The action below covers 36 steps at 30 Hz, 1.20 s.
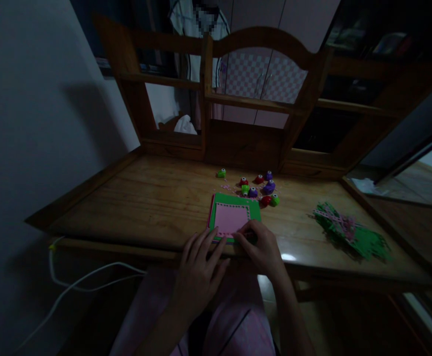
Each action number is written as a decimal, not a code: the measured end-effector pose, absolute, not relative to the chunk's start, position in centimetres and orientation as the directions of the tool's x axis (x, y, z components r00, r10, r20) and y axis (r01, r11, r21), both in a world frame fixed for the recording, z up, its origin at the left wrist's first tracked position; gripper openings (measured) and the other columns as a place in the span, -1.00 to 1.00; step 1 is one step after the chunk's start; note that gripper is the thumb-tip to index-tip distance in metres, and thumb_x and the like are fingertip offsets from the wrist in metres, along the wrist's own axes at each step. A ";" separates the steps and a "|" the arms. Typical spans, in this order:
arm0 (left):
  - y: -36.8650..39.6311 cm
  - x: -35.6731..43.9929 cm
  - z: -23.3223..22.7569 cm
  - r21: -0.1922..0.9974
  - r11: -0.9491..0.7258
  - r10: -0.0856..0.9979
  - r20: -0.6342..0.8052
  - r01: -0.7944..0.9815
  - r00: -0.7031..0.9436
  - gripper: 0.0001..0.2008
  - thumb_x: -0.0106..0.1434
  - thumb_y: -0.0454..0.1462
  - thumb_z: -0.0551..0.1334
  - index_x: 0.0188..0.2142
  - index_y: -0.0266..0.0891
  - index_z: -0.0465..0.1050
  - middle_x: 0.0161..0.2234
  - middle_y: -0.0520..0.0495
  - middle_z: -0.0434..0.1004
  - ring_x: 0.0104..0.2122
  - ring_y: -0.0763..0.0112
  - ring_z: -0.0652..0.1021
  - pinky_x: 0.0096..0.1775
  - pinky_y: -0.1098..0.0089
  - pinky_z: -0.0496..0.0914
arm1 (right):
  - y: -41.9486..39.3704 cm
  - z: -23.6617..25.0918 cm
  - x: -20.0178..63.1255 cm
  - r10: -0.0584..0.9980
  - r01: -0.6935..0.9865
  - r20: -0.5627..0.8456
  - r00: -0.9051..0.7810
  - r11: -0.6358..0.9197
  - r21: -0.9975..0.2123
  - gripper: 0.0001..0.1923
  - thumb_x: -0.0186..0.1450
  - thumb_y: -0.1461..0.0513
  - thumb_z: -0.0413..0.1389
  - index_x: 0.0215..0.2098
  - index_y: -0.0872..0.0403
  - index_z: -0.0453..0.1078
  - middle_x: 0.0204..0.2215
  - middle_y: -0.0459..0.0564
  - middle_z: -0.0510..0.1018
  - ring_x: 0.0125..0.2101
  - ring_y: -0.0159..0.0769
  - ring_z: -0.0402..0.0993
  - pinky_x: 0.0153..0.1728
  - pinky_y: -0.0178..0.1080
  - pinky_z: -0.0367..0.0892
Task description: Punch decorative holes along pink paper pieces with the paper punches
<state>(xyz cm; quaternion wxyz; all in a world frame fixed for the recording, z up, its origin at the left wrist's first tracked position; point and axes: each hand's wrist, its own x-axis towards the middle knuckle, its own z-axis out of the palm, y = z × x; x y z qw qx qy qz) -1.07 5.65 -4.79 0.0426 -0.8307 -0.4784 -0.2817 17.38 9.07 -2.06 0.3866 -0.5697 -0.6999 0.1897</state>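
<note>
A square of pink paper with a row of small punched holes along its edges lies on a larger green sheet. More coloured sheets show under the green one at its left edge. My left hand is spread, its fingertips resting on the lower left edge of the papers. At the lower right corner, my right hand has thumb and forefinger pinched at the pink paper's edge; the exact grip is partly hidden. Beyond the sheets sit several small red, green and purple craft punches with eye-like tops.
Tiny pink paper bits are scattered among the punches. At right lies a heap of green and pink paper strips. A wooden shelf rises from the back of the desk. A white cable hangs at left.
</note>
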 end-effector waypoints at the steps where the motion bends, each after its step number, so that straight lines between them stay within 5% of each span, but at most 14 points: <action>1: 5.6 -1.0 -5.0 0.194 -0.542 0.768 0.509 0.818 0.388 -0.53 0.29 -0.23 0.09 0.19 -0.10 0.16 0.22 -0.07 0.15 0.20 0.15 0.18 0.19 0.02 0.09 | 9.1 -2.0 17.4 0.944 0.655 0.326 -0.050 0.277 -0.703 -0.94 0.22 0.25 0.13 -0.41 0.05 0.34 -0.43 -0.10 0.46 -0.38 -0.32 0.38 -0.35 -0.29 0.23; 8: 5.4 -0.5 -6.0 0.191 -0.584 0.746 0.510 0.789 0.428 -0.50 0.30 -0.30 0.06 0.22 -0.27 0.10 0.21 -0.10 0.17 0.20 0.24 0.18 0.21 0.15 0.13 | 9.2 -2.1 17.2 0.945 0.654 0.324 -0.042 0.271 -0.706 -0.95 0.21 0.26 0.12 -0.41 0.05 0.34 -0.44 -0.09 0.46 -0.38 -0.32 0.38 -0.35 -0.29 0.24; 20: 6.0 0.0 -5.5 0.224 -0.567 0.773 0.478 0.793 0.417 -0.54 0.31 -0.25 0.06 0.20 -0.12 0.15 0.16 -0.04 0.25 0.17 0.27 0.24 0.20 0.14 0.14 | 9.3 -2.4 17.2 0.942 0.667 0.331 -0.050 0.278 -0.691 -0.95 0.22 0.24 0.12 -0.40 0.04 0.34 -0.43 -0.08 0.45 -0.38 -0.30 0.38 -0.34 -0.27 0.26; 27: 5.9 0.1 -5.7 0.226 -0.564 0.771 0.490 0.794 0.408 -0.54 0.31 -0.20 0.07 0.20 -0.12 0.16 0.16 -0.06 0.26 0.17 0.24 0.25 0.20 0.12 0.14 | 7.4 -1.8 17.2 0.899 0.603 0.410 0.156 0.242 -0.760 -0.83 0.30 0.19 0.03 -0.15 0.02 0.34 -0.26 -0.01 0.46 -0.25 -0.26 0.40 -0.22 -0.23 0.29; 36: 5.8 -0.1 -6.2 0.262 -0.599 0.751 0.511 0.757 0.418 -0.51 0.31 -0.23 0.06 0.22 -0.17 0.10 0.18 -0.10 0.22 0.17 0.21 0.23 0.20 0.10 0.11 | 8.1 -2.0 18.2 0.941 0.660 0.338 0.022 0.240 -0.711 -0.87 0.23 0.15 0.12 -0.36 0.04 0.41 -0.39 -0.03 0.47 -0.34 -0.26 0.40 -0.31 -0.25 0.27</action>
